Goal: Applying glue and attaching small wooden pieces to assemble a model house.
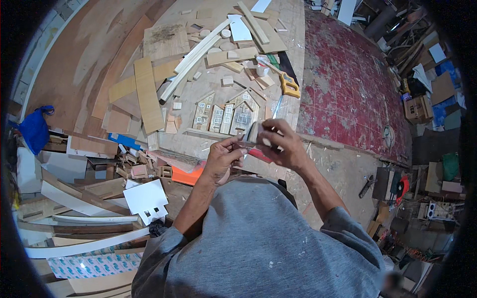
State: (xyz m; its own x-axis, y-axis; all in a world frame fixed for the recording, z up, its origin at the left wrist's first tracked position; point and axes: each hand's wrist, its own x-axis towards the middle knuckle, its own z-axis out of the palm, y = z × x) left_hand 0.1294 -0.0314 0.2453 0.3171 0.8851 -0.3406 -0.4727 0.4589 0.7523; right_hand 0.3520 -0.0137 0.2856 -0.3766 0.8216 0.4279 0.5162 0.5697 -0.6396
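My left hand [226, 158] is closed in a pinch on a small thin piece [244, 144], too small to make out well. My right hand [284, 145] is curled close beside it, its fingers bent toward the same spot; what they grip, if anything, is hidden. Just beyond the hands lies a small wooden model house front [226, 116], with peaked gables and pale window frames, on the wooden worktable [198, 141]. By the right fingertips is a narrow, dark-edged piece [254, 132], partly covered. Something red [260, 155] shows below the right hand.
A handsaw with a yellow handle [289, 85] and a white cup [262, 69] sit at the table's right side. Wood strips [196, 59] and boards [148, 94] crowd the far and left parts. Offcuts [136, 166] pile at lower left; red flooring [348, 94] lies to the right.
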